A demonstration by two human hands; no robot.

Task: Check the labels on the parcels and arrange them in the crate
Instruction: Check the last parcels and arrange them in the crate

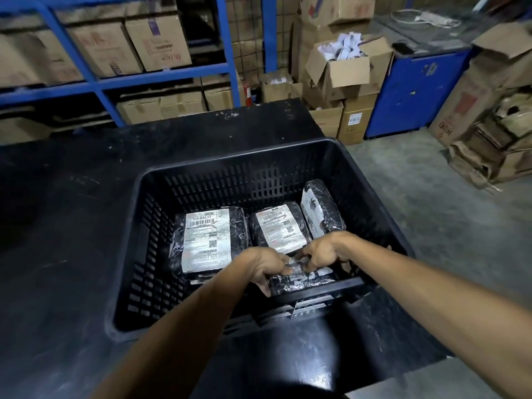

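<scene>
Beyond our hands we are seeing a scuffed black tabletop [72, 211], blue steel shelving [95, 82] stacked with brown cardboard cartons [157, 43], and, right of them, a blue metal cabinet [414, 93].

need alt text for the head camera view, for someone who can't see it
Both bare hands, left hand and right hand, grip a black-wrapped parcel at the near wall inside a black slotted crate on a dark table. Two labelled parcels lie flat behind it; a third leans beside them.
</scene>
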